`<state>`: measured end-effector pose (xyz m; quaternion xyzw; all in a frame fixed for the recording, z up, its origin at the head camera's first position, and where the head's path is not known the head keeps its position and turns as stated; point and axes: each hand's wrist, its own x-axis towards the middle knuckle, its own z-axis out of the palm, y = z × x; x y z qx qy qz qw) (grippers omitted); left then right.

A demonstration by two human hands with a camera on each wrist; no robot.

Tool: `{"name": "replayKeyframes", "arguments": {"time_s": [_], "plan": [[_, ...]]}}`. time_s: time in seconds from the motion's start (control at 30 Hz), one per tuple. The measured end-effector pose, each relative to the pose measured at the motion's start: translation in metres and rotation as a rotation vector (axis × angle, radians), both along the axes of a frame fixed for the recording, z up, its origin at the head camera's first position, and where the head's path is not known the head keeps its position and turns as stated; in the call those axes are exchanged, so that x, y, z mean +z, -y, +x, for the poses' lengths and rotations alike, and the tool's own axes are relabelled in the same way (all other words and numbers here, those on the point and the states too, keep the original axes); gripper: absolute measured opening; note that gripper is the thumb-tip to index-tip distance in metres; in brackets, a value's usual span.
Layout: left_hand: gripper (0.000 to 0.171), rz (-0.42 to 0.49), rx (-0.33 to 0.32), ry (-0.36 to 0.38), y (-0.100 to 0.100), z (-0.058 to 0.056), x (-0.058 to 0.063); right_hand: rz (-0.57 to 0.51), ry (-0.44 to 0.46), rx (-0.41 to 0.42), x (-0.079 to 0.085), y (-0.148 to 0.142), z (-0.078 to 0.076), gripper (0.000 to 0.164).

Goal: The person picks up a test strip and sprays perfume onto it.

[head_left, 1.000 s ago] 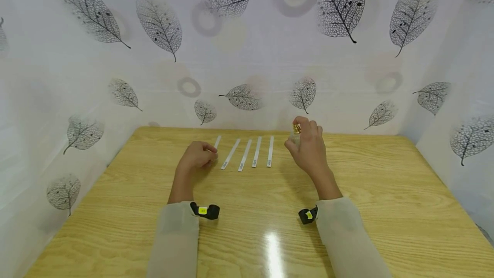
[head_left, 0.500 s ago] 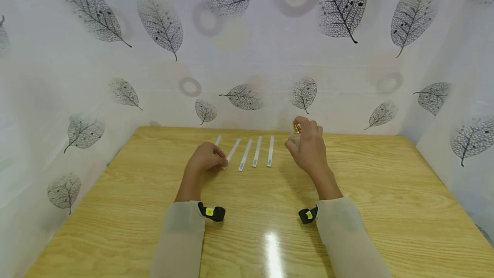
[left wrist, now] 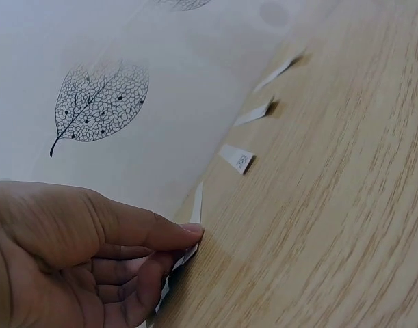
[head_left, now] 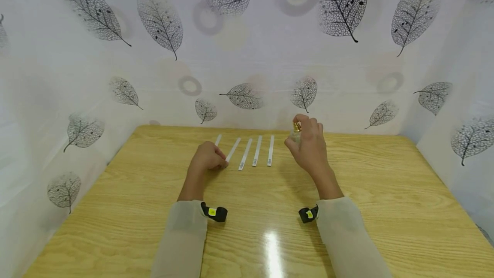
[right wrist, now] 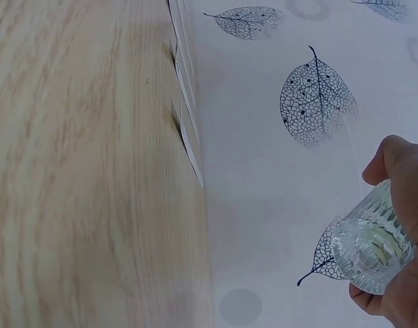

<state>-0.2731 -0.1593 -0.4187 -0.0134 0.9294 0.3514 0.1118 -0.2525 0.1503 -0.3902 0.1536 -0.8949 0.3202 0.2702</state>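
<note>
My left hand (head_left: 207,156) pinches the near end of a white paper test strip (head_left: 233,149) between thumb and fingers; the left wrist view shows the strip (left wrist: 198,203) running out past the thumb tip. My right hand (head_left: 310,146) is wrapped around a clear glass perfume bottle (right wrist: 371,246) with a gold spray top (head_left: 296,126), index finger over the top. The bottle is raised at the table's back edge, its ribbed base facing the right wrist camera. Behind my left hand lies another strip (head_left: 218,139), partly covered by the fingers.
To the right of the pinched strip, further white strips (head_left: 245,154) lie in a slanted row, printed ends toward me. The wooden table (head_left: 251,209) ends at a leaf-patterned white cloth (head_left: 247,63), which also rises at both sides.
The left hand has moved right from beside the leftmost strip to the second strip and now pinches its near end. The right hand with the perfume bottle has barely moved.
</note>
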Motion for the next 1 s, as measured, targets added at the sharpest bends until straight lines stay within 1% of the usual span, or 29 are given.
{"name": "replayKeyframes", "arguments": {"time_s": [0.3,0.5,0.6,0.8,0.9,1.0], "plan": [[0.016,0.024,0.024,0.013,-0.003,-0.001,0.001,0.007,-0.013,0.001,0.001,-0.002,-0.001,0.048],[0.009,0.019,0.003,-0.004,-0.004,0.0,0.002,0.006,-0.009,-0.001,0.002,-0.003,0.0,0.047],[0.005,0.001,-0.004,-0.019,-0.003,0.001,0.002,0.002,-0.003,0.003,0.002,-0.003,0.0,0.047],[0.015,0.002,0.004,-0.01,0.0,0.002,0.001,0.007,0.015,0.004,0.0,-0.004,0.0,0.047],[0.016,0.021,0.004,-0.022,0.004,0.005,0.005,0.009,0.014,0.005,-0.001,-0.004,0.0,0.048],[0.017,0.069,0.016,-0.039,0.011,0.008,0.011,0.005,0.023,0.008,-0.001,-0.002,0.0,0.049]]}}
